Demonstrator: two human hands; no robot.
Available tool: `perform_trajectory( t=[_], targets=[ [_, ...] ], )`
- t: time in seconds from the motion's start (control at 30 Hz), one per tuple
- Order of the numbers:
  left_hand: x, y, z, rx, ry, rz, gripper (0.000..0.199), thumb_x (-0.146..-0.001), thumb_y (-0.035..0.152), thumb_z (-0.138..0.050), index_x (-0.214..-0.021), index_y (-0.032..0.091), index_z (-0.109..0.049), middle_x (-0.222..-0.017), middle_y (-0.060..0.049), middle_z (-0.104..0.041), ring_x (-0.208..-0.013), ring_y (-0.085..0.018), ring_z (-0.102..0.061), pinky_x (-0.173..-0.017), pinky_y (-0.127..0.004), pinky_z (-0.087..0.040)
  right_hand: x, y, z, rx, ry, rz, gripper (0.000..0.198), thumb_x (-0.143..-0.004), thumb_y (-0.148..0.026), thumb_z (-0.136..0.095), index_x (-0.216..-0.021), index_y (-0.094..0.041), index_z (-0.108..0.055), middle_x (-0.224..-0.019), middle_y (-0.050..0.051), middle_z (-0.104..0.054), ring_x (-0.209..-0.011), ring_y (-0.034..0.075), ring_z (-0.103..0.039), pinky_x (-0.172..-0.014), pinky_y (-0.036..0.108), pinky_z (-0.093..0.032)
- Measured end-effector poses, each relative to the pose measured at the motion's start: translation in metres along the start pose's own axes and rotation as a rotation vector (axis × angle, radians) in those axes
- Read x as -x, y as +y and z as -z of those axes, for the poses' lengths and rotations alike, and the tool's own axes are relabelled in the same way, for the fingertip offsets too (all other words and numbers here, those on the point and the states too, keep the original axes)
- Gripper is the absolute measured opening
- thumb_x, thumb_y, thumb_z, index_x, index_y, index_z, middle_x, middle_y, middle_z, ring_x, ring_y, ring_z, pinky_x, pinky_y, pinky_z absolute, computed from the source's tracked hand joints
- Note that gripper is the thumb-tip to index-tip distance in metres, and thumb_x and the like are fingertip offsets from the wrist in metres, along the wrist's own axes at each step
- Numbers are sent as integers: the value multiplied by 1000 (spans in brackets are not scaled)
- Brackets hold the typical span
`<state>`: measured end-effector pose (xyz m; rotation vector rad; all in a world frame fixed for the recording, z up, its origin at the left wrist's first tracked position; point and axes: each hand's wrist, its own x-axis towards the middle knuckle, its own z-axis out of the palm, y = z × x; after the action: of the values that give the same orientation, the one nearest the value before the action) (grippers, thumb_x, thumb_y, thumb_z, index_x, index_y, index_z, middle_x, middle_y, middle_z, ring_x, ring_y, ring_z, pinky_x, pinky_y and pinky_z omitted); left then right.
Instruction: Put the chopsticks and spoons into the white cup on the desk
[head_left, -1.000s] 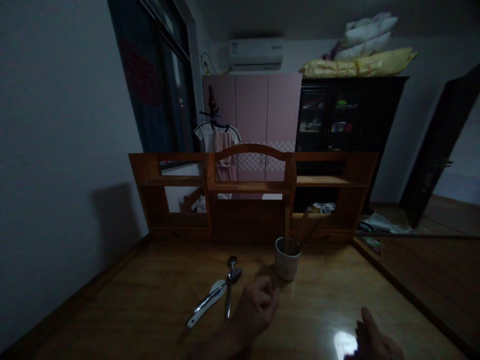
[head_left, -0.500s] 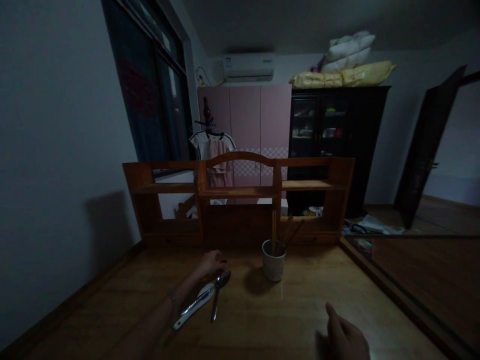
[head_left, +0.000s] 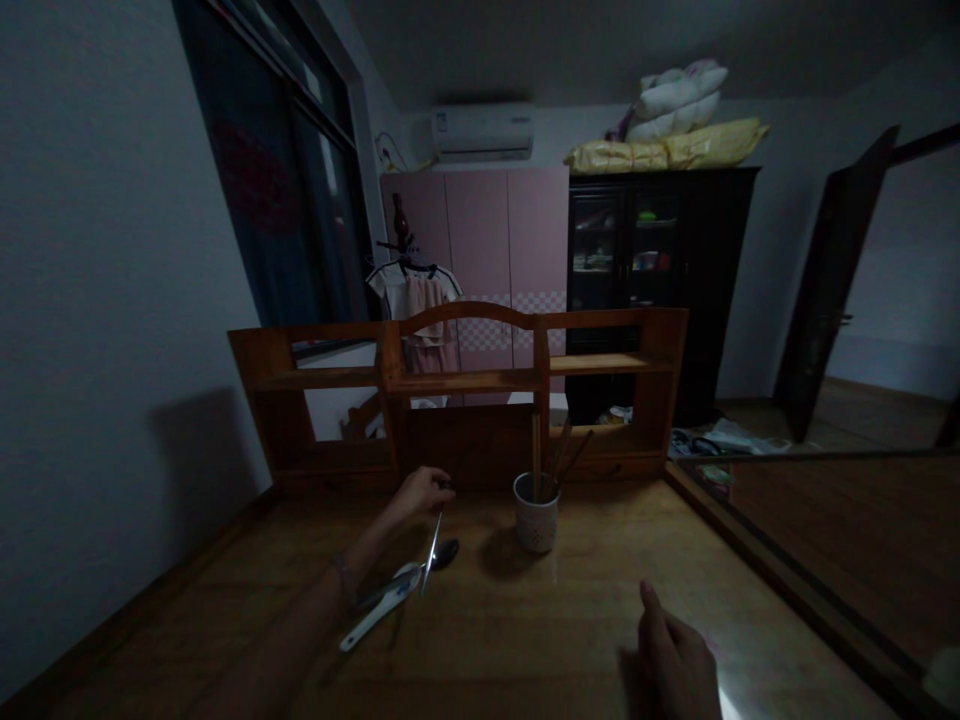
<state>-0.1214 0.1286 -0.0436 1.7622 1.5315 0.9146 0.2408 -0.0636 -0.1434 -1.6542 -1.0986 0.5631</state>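
Note:
My left hand [head_left: 424, 490] pinches a metal spoon [head_left: 433, 555] at its upper end, near the dark bowl. Its shiny handle slants down toward the tabletop, crossing in front of the other spoons. Beneath it lies a second metal spoon with a dark bowl [head_left: 448, 553], partly hidden by my wrist. Alongside is a white ceramic spoon [head_left: 375, 622] with a blue pattern. To the right stands a pale cup [head_left: 537, 527] holding several chopsticks [head_left: 537, 455]. My right hand [head_left: 677, 655], at the lower right, is loosely closed with the thumb stuck out, and nothing shows in it.
A wooden shelf unit [head_left: 465, 382] runs along the back of the wooden table [head_left: 525, 630]. A raised wooden edge [head_left: 750, 555] borders the right side, and a wall [head_left: 112, 450] rises on the left. Cabinets stand beyond.
My left hand has taken hold of the metal spoon and lifted its upper end off the table. The whole view has shifted slightly; my right hand keeps its pose.

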Motion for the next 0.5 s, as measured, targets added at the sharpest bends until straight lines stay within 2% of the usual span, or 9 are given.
perform_trajectory(
  t=[0.17,0.33,0.4,0.5],
  targets=[
    [-7,55,11,92,-94,-136,57,-59,36,-80,-110,13,-65,-75,-3,-62,-68,-20,-61,-49,-26,-50,6,-9,1,-38,47,82,63,-90,-73,-35,-62,-20,-56,-47,1,-42,-44,18,-41,-45,28,-36],
    [-7,115,11,195,-145,-288,59,-64,35,-81,-117,20,-63,-86,-3,-64,-77,-19,-63,-56,-27,-55,6,-11,3,-40,31,114,64,-89,-73,-37,-66,-19,-59,-47,1,-44,-44,19,-43,-43,28,-35],
    [-11,135,8,281,-111,-343,63,-65,35,-81,-122,21,-59,-87,-2,-65,-76,-18,-64,-62,-30,-57,6,-12,4,-59,20,113,64,-90,-74,-36,-64,-19,-58,-46,1,-43,-43,18,-42,-43,28,-35],
    [-19,159,1,462,22,-420,67,-57,33,-87,-117,17,-61,-87,-4,-68,-79,-20,-65,-66,-32,-57,7,-15,5,-92,29,101,65,-90,-74,-34,-64,-19,-57,-47,2,-44,-44,19,-44,-43,28,-37]
  ],
)
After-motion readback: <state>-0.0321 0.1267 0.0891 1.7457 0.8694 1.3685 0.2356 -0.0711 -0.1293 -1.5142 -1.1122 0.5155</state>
